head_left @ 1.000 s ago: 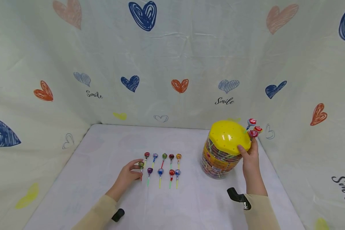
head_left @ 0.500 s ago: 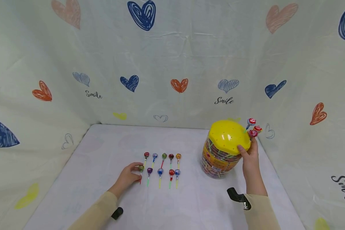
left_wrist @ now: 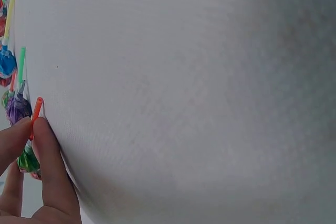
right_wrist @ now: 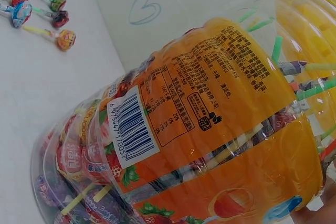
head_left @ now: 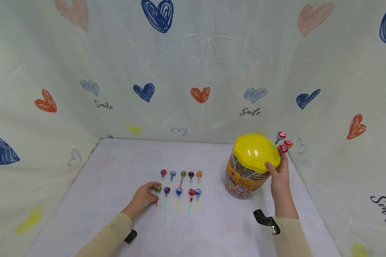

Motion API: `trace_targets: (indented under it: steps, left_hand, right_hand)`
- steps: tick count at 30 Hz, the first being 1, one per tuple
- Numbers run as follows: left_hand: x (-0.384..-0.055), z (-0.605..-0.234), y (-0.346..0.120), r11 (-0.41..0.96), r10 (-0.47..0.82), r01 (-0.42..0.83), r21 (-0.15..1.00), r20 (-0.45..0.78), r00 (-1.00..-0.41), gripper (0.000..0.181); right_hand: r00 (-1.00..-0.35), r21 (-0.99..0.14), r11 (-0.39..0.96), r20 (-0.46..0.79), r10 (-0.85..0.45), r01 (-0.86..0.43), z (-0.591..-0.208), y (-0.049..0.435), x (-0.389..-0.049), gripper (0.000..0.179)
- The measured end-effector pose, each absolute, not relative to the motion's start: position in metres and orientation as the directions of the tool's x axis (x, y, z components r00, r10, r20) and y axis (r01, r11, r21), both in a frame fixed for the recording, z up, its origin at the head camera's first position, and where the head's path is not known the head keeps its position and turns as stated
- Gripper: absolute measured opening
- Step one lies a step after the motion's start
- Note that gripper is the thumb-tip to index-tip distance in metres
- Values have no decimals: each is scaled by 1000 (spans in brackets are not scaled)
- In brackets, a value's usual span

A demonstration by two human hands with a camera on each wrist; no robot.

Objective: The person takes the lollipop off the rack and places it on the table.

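Note:
My left hand [head_left: 142,200] pinches a green-wrapped lollipop [head_left: 158,189] at the left end of the front row of lollipops. In the left wrist view, thumb and finger close on its red stick [left_wrist: 37,109], with the green wrapper [left_wrist: 28,160] below. At the right, my right hand [head_left: 280,180] grips the yellow-lidded plastic jar [head_left: 247,182] by its top edge, thumb on the lid [head_left: 255,151]; its other fingers are mostly hidden. The jar tilts and is packed with lollipops. Several lollipops [head_left: 283,148] stick up at the lid's right edge, just above this hand.
Two rows of lollipops lie on the white table [head_left: 212,228], including a purple one [head_left: 167,191] beside my left hand and an orange one [head_left: 199,174] at the back row's right end. A heart-printed curtain [head_left: 218,64] surrounds the table's back and sides.
My left hand has drawn the green lollipop slightly toward me, more level with the front row. My right hand and the jar stay where they were.

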State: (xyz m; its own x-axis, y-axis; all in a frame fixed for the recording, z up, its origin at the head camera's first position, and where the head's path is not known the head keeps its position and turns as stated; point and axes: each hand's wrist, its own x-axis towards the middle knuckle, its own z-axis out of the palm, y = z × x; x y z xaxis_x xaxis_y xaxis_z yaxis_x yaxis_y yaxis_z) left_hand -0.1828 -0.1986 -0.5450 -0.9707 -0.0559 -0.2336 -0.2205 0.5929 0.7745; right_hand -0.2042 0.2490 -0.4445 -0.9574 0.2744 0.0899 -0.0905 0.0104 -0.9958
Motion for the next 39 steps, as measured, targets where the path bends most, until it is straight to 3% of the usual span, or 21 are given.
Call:
trace_targets:
  steps: [12, 31, 39]
  left_hand:
    - [-188, -545, -201, 628, -23, -227, 744, -275, -961, 51]
    - [-191, -548, -201, 646, 19, -166, 745, -233, -972, 56]
    - [-191, -546, -203, 636, -3, -213, 742, -274, -962, 58]
  right_hand:
    - [-955, -992, 0, 122, 269, -126, -444, 248, -204, 72]
    - [-955, -990, -27, 129, 265, -141, -446, 249, -204, 72]
    - [-953, -988, -23, 142, 268, -154, -449, 249, -205, 69]
